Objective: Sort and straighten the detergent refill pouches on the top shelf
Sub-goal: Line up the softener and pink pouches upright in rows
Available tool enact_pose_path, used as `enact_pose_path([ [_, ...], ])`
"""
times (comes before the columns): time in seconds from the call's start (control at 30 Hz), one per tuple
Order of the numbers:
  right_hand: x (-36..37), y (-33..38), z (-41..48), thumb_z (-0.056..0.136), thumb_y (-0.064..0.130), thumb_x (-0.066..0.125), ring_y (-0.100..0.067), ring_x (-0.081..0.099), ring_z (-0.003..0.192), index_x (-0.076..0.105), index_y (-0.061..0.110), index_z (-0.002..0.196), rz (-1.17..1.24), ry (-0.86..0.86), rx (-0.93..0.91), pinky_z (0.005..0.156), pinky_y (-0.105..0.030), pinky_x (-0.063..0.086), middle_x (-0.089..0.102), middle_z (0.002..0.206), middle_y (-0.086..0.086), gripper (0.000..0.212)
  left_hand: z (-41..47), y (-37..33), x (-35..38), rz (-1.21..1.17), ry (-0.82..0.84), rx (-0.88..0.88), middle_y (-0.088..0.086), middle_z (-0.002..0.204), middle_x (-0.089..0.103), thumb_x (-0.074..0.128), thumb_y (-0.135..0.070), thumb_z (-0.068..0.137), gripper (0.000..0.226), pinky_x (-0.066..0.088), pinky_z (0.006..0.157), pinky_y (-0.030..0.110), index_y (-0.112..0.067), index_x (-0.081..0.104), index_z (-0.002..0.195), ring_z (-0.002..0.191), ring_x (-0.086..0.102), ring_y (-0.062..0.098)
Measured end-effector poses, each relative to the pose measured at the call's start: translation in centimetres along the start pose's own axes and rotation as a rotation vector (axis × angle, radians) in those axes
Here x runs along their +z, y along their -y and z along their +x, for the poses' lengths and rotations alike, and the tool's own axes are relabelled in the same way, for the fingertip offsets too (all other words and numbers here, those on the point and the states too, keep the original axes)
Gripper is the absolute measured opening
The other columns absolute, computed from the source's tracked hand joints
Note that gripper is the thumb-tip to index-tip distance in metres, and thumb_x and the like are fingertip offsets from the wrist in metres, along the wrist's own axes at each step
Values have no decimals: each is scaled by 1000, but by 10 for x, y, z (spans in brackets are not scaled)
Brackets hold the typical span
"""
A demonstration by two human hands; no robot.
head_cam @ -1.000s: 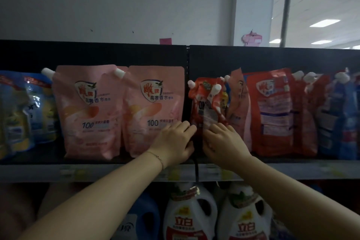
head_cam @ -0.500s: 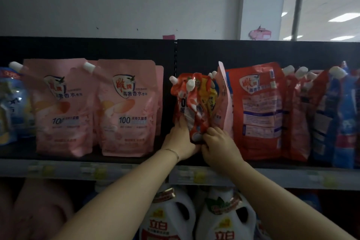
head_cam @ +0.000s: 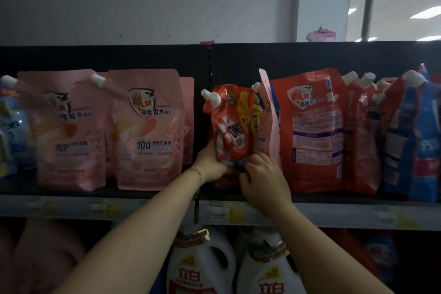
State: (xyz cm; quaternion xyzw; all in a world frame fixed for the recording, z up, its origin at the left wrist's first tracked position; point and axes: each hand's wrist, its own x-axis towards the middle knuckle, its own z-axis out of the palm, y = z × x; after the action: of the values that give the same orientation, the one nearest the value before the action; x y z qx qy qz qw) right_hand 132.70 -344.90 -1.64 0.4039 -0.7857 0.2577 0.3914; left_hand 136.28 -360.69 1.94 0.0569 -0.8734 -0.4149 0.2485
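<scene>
A small red OMO pouch with a white spout stands at the middle of the top shelf, its printed front facing me. My left hand grips its lower left side and my right hand grips its lower right corner. More small red pouches stand just behind it. A thin pink pouch stands edge-on at its right, leaning on a large red pouch. Two large pink pouches stand upright on the left.
Red and blue pouches crowd the shelf's right end, several leaning. Blue pouches sit at the far left. A black upright post divides the shelf bays. White detergent bottles stand on the shelf below.
Both hands closed on the small red pouches; the front one has been lifted and turned so its printed face shows. The camera view shifted to the right.
</scene>
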Motion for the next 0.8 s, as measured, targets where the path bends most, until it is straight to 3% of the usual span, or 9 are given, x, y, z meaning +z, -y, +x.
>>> enact_pose_path([
  [0.13, 0, 0, 1, 78, 24, 55, -20, 53, 77, 60, 12, 68, 12, -26, 25, 74, -34, 47, 56, 75, 0, 16, -2, 7, -14, -173, 128, -48, -10, 106, 65, 84, -1, 64, 65, 49, 91, 27, -28, 53, 115, 108, 60, 16],
  [0.23, 3, -1, 1, 81, 33, 56, -19, 56, 80, 61, 15, 76, -13, -41, 34, 75, -33, 47, 60, 81, 1, 19, -3, 13, -20, -253, 197, -90, 1, 112, 68, 80, 6, 67, 64, 51, 90, 29, -21, 57, 120, 109, 62, 19],
  [0.33, 6, -2, 3, 83, 36, 60, -20, 56, 84, 58, 15, 89, -57, -51, 46, 76, -32, 47, 60, 91, -1, 22, -1, 13, -22, -302, 236, -63, 0, 121, 64, 87, -11, 63, 82, 48, 100, 37, -22, 47, 134, 113, 60, 17],
  [0.43, 5, -2, 3, 84, 36, 57, -22, 52, 102, 51, 12, 116, -50, -15, 36, 88, -36, 49, 55, 111, -4, 41, 1, 8, -22, -406, 122, -5, -3, 120, 66, 92, -36, 50, 91, 52, 95, 39, -25, 51, 131, 110, 62, 16],
  [0.5, 4, -1, 1, 86, 35, 53, -24, 43, 124, 34, 13, 141, 19, 32, 7, 101, -40, 43, 47, 136, -7, 63, 2, 5, -21, -418, 56, 7, -4, 117, 68, 90, -41, 56, 79, 53, 94, 42, -27, 56, 126, 108, 64, 17],
  [0.57, 1, 1, 0, 88, 34, 51, -21, 28, 139, 12, 24, 152, 87, 102, -17, 103, -38, 41, 25, 155, -2, 75, 4, 2, -20, -396, 9, 17, -5, 115, 68, 88, -40, 61, 70, 53, 94, 43, -28, 58, 124, 108, 64, 18],
  [0.7, 0, 3, 1, 89, 38, 47, -18, 7, 147, -5, 39, 151, 74, 192, -64, 84, -35, 54, -7, 161, 8, 81, 9, -6, -18, -391, -72, 76, -5, 114, 67, 82, -20, 74, 59, 51, 95, 40, -23, 55, 127, 109, 61, 17],
  [0.8, 3, 2, 3, 88, 37, 45, -14, -17, 146, -8, 37, 151, 32, 208, -133, 102, -36, 41, -16, 160, 9, 82, 13, -6, -14, -416, -96, 80, -8, 108, 66, 74, -11, 80, 49, 49, 95, 38, -20, 56, 125, 108, 61, 16],
])
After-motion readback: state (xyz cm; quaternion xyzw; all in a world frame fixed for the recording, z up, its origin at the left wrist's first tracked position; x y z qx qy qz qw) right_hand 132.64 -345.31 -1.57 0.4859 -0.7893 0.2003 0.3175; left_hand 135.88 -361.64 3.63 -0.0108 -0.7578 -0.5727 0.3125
